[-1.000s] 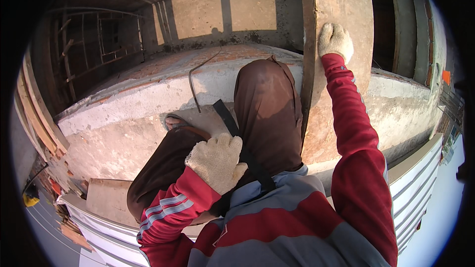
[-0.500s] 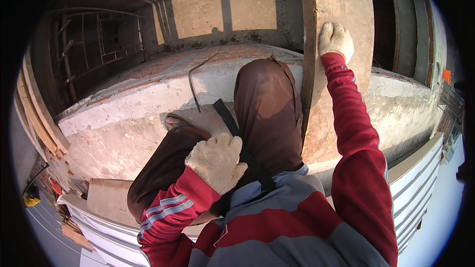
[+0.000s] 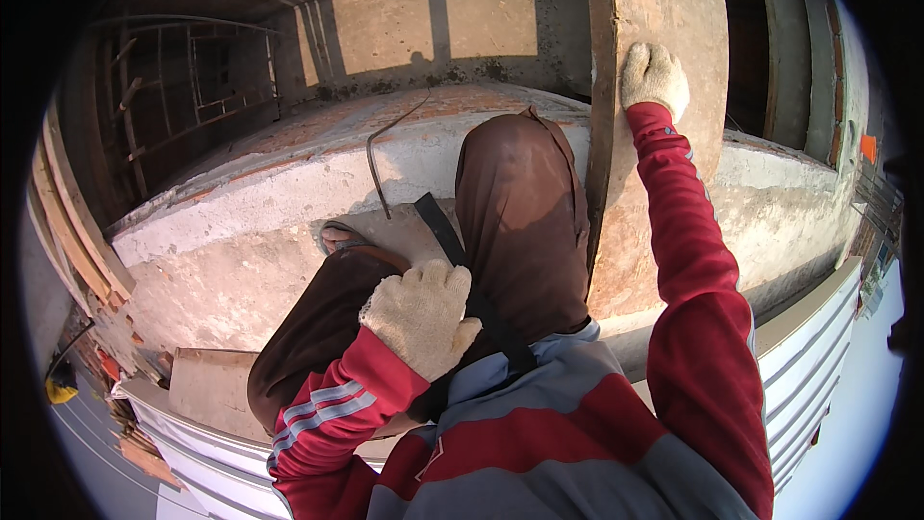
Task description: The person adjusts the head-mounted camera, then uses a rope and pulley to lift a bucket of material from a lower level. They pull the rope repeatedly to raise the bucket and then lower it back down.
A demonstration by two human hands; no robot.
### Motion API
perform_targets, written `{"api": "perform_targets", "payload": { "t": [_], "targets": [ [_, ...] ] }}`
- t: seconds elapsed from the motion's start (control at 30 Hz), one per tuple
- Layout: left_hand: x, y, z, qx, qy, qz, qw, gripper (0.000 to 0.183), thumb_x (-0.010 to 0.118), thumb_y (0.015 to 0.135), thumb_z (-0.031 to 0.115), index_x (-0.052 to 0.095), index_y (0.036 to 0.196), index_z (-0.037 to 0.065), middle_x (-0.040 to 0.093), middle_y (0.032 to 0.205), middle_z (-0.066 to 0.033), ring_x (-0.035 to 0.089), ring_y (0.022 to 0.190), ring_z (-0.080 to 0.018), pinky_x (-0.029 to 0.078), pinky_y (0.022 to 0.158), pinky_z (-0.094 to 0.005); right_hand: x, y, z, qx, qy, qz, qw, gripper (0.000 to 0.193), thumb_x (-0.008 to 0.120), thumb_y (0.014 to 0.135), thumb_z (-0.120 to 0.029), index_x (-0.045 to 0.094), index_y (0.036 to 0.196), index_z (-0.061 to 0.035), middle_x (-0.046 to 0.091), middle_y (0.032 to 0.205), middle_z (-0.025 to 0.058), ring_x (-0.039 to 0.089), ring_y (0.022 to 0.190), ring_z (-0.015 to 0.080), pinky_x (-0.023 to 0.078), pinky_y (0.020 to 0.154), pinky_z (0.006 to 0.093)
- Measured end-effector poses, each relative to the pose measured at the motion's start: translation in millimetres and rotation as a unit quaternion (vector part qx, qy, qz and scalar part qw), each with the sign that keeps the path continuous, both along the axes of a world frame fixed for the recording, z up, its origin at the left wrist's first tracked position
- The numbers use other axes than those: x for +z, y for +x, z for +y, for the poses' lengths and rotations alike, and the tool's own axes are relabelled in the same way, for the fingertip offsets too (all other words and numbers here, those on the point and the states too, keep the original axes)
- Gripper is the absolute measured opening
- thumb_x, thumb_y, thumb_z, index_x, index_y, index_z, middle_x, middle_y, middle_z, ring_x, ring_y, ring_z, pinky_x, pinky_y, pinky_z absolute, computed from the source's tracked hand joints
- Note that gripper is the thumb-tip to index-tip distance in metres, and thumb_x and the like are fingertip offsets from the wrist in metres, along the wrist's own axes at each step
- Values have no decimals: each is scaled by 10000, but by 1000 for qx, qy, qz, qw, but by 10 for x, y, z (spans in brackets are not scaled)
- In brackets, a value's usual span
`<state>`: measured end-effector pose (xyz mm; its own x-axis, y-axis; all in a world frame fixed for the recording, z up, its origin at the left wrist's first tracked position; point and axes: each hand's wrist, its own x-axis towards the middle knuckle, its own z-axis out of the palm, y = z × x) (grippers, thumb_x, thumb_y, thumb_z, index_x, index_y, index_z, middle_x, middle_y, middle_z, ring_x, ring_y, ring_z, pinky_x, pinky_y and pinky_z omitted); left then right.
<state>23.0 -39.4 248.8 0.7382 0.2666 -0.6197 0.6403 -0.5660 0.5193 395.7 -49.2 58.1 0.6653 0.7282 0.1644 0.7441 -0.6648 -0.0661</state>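
One view only, the head camera, so we go through it quickly. We see the right hand (image 3: 654, 78), gloved, pressed flat with fingers fairly spread against a tall upright wooden board (image 3: 664, 19) that stands on the concrete ledge (image 3: 241, 231) just right of the raised knee; it grips nothing, only leans or steadies. We see the left hand (image 3: 423, 318), also gloved, resting loosely curled on the thigh, touching a black strap (image 3: 452, 246) that runs across the lap; whether the fingers close on the strap we cannot tell. Risk, as we judge it: the person crouches on a high ledge with open drop at the lower and right rim, so a slip of the sandalled foot (image 3: 339, 234) or the board tipping away from the flat palm could cost balance; the bent steel rod (image 3: 377, 149) sticking up from the concrete just beyond the foot could snag or jab. Counts: two gloved hands, one board, one strap, one bent rod, one foot visible, one rebar cage (image 3: 183, 87) far left.
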Motion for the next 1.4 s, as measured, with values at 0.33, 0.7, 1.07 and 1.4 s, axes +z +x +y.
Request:
{"api": "perform_targets", "payload": {
  "t": [0.33, 0.7, 1.07, 1.4],
  "targets": [
    [5, 3, -9, -2, -1, 3, 1000, 412, 675, 759, 334, 550, 1037, 56, 560, 904, -116, 621, 796, -303, 498, 662, -427, 11, -14, 6, -5, 1, 2, 1000, 354, 493, 874, -414, 694, 872, -123, 659, 897, 165, 619, 867, 375, 483, 791, 469],
    [-11, -4, -15, 1, -2, -4, 1000, 400, 676, 759, 324, 550, 1030, 60, 560, 901, -118, 621, 800, -304, 497, 668, -426, -5, 3, -2, 2, 3, -4, 1000, 346, 496, 872, -406, 690, 869, -120, 657, 897, 162, 616, 867, 370, 480, 788, 467],
    [-1, -3, 2, 3, -7, 10, 1000, 401, 685, 750, 331, 553, 1016, 62, 561, 898, -111, 626, 792, -292, 506, 662, -416, -3, 1, 2, -5, -10, -2, 1000, 354, 488, 877, -416, 695, 891, -129, 661, 919, 158, 616, 883, 371, 480, 799, 469],
    [28, 4, -24, 0, -8, 36, 999, 413, 666, 780, 352, 518, 1048, 74, 558, 914, -112, 651, 764, -291, 522, 640, -420, 0, -3, 3, -6, -10, -1, 1000, 354, 489, 875, -415, 698, 894, -129, 662, 927, 160, 618, 884, 373, 481, 800, 469]
  ]
}}
